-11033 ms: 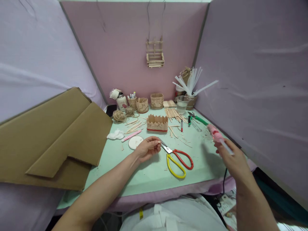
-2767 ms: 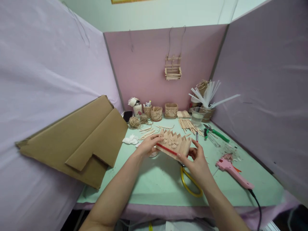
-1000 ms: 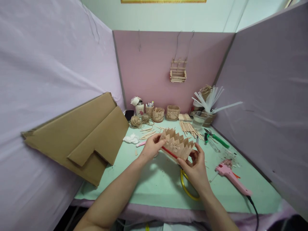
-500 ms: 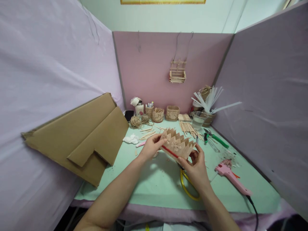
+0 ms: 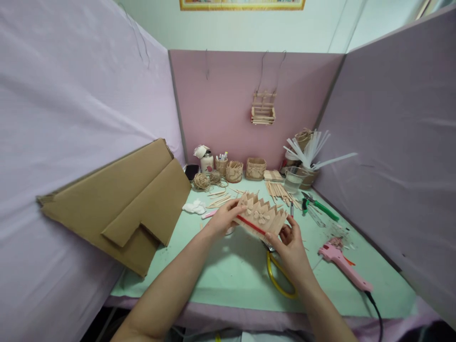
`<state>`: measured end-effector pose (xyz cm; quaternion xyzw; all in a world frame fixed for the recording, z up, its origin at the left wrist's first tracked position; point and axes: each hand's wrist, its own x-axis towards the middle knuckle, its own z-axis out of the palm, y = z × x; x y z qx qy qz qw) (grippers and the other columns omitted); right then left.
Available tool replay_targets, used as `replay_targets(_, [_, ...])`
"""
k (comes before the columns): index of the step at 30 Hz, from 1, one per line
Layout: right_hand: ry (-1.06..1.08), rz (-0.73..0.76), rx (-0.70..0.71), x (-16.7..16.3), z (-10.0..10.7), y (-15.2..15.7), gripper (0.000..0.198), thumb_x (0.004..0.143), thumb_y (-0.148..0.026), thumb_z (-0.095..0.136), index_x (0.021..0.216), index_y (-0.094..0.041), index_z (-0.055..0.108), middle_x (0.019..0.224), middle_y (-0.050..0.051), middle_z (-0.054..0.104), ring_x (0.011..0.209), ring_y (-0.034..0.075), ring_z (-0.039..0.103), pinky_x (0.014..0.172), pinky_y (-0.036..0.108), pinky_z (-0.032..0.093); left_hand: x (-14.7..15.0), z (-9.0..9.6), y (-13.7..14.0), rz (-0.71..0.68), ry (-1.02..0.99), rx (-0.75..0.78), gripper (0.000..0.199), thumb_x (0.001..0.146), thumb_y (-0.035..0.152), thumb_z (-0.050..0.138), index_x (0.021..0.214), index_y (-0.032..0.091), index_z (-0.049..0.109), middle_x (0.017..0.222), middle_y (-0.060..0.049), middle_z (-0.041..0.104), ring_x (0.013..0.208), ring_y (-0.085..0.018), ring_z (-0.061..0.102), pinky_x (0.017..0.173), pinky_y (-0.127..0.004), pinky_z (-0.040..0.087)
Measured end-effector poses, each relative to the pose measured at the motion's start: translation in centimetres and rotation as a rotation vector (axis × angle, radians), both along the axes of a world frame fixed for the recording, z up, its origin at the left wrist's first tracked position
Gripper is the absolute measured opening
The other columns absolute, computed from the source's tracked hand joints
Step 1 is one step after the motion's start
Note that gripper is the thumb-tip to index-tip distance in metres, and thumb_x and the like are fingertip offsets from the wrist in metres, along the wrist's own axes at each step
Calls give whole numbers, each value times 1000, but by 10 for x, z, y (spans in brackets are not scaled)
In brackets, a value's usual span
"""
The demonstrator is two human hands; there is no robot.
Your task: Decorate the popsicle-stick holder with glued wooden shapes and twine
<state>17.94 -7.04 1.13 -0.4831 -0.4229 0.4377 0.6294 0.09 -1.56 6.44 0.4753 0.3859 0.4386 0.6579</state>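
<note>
While box (image 5: 262, 217) handheld, bottle print (image 5: 210, 167) unclear

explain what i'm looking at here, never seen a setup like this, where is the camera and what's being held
There is no machine here, just a person's two bare hands. The single view comes from a camera worn on the head, looking forward and down. The left hand and right hand hold a small wooden box at its two ends, tilted; it has a zigzag top edge, a red stripe and flower shapes. On the green-covered table lie a pink glue gun, green-handled pliers, wooden sticks and balls of twine. A yellow scissor handle shows beside the right hand. Folded cardboard stands at the left.
</note>
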Motion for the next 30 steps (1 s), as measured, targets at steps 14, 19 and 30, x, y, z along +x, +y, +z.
replay_targets(14, [-3, -16, 8, 1, -1, -2, 89, 61, -43, 79, 135, -26, 32, 111, 6, 59, 108, 24, 58, 93, 40, 48, 3, 1, 0, 32, 28, 22, 50, 65, 40, 73, 108, 18, 62, 108, -7, 65, 94, -21, 61, 73, -30, 49])
replay_targets(19, [6, 17, 6, 1, -1, -2, 89, 63, -43, 79, 135, -25, 30, 114, 7, 58, 110, 23, 57, 95, 38, 46, 4, -1, 0, 52, 51, 30, 51, 64, 38, 72, 110, 17, 60, 104, -7, 65, 92, -21, 62, 71, -30, 50])
replay_targets(30, [8, 17, 8, 0, -1, -2, 90, 61, -41, 80, 135, -25, 32, 110, 7, 62, 108, 24, 59, 94, 40, 46, 5, -6, 3, 78, 75, 4, 48, 63, 42, 72, 104, 20, 59, 99, -5, 64, 86, -19, 62, 65, -27, 49])
